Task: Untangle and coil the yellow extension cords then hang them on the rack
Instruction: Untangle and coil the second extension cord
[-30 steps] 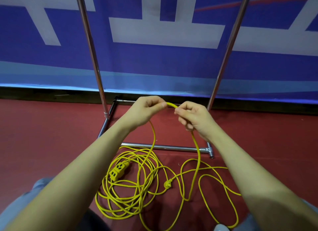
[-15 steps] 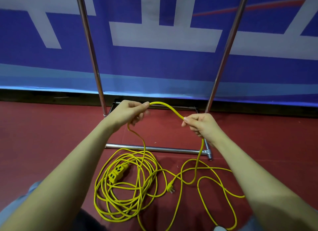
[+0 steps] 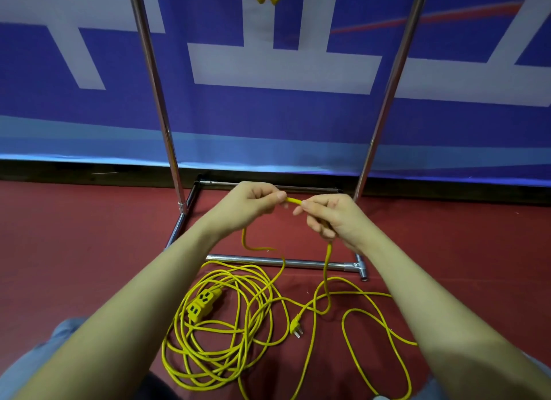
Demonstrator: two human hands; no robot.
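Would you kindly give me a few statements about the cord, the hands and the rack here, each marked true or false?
1. Both hands grip the yellow cord. True.
2. The plug is held in the right hand. False: it lies on the red floor.
3. The outlet block lies among the loops on the floor. True.
4. The left hand rests on a rack pole. False: it pinches the cord, clear of the pole.
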